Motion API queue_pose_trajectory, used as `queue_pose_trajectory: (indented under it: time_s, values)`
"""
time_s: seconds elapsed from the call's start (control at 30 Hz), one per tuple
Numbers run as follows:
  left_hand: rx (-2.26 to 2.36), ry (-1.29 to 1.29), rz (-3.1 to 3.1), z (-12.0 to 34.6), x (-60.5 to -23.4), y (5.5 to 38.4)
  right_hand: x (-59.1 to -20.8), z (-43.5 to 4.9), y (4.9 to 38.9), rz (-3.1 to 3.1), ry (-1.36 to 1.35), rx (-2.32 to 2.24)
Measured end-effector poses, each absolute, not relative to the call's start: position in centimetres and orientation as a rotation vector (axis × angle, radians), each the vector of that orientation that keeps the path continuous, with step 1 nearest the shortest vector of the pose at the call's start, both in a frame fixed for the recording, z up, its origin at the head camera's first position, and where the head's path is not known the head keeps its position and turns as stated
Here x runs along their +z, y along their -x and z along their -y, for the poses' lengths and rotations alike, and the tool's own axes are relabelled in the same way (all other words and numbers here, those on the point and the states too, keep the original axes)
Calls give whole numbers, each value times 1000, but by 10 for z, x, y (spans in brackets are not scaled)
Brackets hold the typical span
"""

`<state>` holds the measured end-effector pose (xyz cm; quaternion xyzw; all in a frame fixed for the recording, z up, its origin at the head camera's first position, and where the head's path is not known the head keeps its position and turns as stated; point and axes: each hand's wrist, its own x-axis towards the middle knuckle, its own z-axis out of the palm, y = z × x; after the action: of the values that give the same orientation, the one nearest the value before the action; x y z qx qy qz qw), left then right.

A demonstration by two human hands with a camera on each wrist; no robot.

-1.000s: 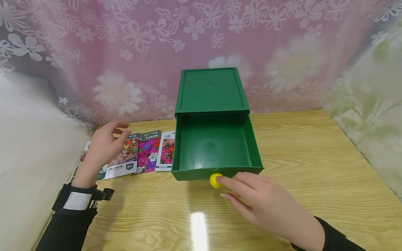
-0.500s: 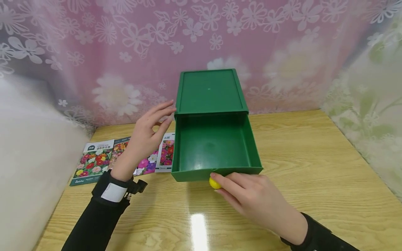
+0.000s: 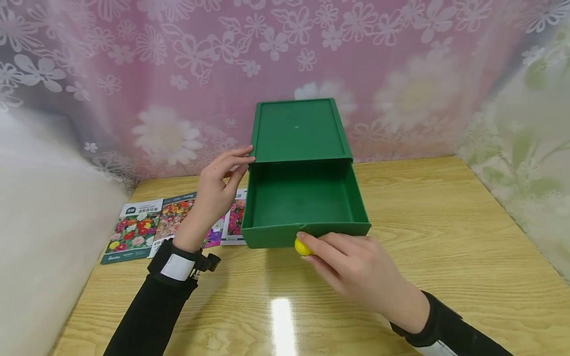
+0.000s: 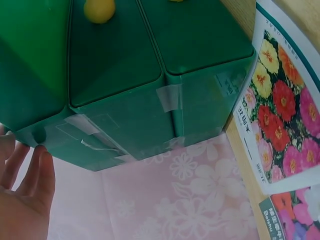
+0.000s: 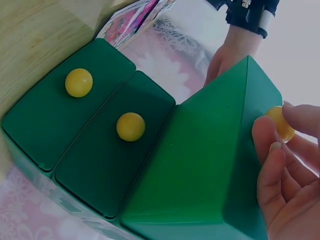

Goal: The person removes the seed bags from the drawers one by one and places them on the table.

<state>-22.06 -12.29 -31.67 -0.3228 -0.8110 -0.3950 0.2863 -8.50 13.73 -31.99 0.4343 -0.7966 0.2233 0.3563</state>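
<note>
A green drawer cabinet (image 3: pixel 297 132) stands on the table with its top drawer (image 3: pixel 267 238) pulled out; nothing lies inside that drawer. My right hand (image 3: pixel 356 264) pinches the round yellow knob (image 3: pixel 301 247) on the drawer front between thumb and fingers, which the right wrist view also shows. My left hand (image 3: pixel 217 190) touches the cabinet's left side at its upper front corner, fingertips at the top edge. Two closed lower drawers, the middle one (image 5: pixel 100 175) and the bottom one (image 5: pixel 40 120), each carry a yellow knob in the right wrist view.
Several flower seed packets (image 3: pixel 133 230) lie in an overlapping row on the wooden table (image 3: pixel 427 222), left of the cabinet. My left forearm covers part of them. Behind the table hangs a pink floral curtain (image 3: pixel 222 74), and pale cloth flanks both sides.
My left hand has moved right, from above the seed packets to the cabinet's upper corner. My right hand has taken hold of the knob, and the drawer has slid slightly inward.
</note>
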Motion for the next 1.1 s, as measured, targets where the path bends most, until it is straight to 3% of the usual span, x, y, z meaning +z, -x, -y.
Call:
queue_pose_trajectory:
  time_s: [0.3,1.1]
  values:
    - [-1112,862,2168,113,-299,200,-325,-140,109,2154,-1095,560]
    - [-1269,829,2220,115,-303,196,-339,-133,180,2195,-937,659]
